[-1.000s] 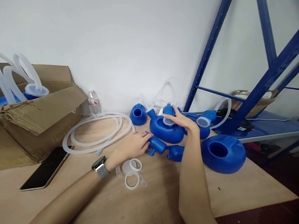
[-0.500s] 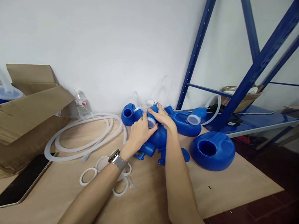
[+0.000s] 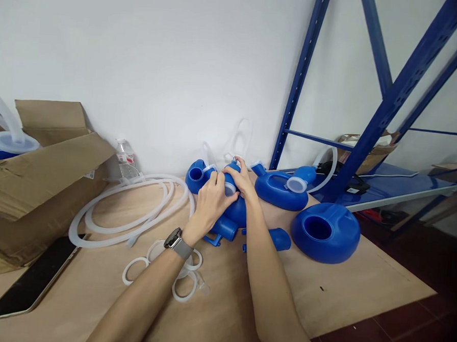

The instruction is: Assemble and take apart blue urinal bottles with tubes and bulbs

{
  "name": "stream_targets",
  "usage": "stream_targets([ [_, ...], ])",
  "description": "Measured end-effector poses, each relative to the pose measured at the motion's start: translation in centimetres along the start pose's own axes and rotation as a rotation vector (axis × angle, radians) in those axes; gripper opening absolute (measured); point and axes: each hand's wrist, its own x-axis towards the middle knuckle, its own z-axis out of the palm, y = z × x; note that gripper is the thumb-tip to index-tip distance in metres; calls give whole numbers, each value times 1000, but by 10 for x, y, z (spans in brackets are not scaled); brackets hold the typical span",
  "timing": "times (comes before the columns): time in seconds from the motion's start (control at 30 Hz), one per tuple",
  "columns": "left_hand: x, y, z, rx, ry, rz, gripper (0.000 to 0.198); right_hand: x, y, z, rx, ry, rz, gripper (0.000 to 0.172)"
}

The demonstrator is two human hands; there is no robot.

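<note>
A blue metal rack (image 3: pixel 304 73) stands beyond and to the right of the right hand, and a wooden tabletop (image 3: pixel 306 297) spreads below both hands. Well left of the left hand is an open cardboard box (image 3: pixel 47 197); between box and hand lies a coil of translucent tubing (image 3: pixel 123 230).

Right of the right hand sit a blue handled bottle (image 3: pixel 283 196) and, nearer the person, a blue round-mouthed bottle (image 3: pixel 340 235). Another blue bottle body (image 3: pixel 237 213) lies just under the hands.

The step in hand seems to be a two-handed grip on a blue cup-shaped fitting (image 3: pixel 234 165) directly above that body; whether the two parts touch is hidden. Moving it calls, I judge, for both hands to act together, since the rounded body below could shift.

The left hand (image 3: pixel 209 198) is bent inward, fingertips and thumb pressing around the fitting's white rim (image 3: pixel 230 189). The right hand (image 3: pixel 245 182) wraps the fitting from the right, thumb across its near side and fingers toward its tip. Neither is spread.

Beneath the left wrist and forearm lie pale rings (image 3: pixel 183 297).
</note>
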Motion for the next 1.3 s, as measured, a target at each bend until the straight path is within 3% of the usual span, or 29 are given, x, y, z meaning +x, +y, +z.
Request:
stream_targets([
  [0.23, 0, 3, -3, 3, 32, -24, 36, 0, 0, 3, 2, -2, -7, 74],
  [0.47, -2, 0, -3, -84, 104, 20, 36, 4, 3, 4, 17, 0, -23, 74],
  [0.83, -4, 1, 0, 14, 58, 9, 37, 7, 7, 4, 2, 13, 31, 77],
  [1.03, -10, -1, 6, -65, 95, 102, 22, 8, 4, 4, 137, 74, 94, 73],
  [1.13, -5, -8, -6, -120, 4, 109, 15, 7, 2, 3, 256, 75, 109, 75],
  [1.23, 9, -24, -26, -137, -216, 120, 5, 5, 0, 3, 341, 47, 147, 81],
  [1.3, 17, -37, -36, -141, -374, 164, 10, 4, -1, 5, 360, 38, 173, 84],
])
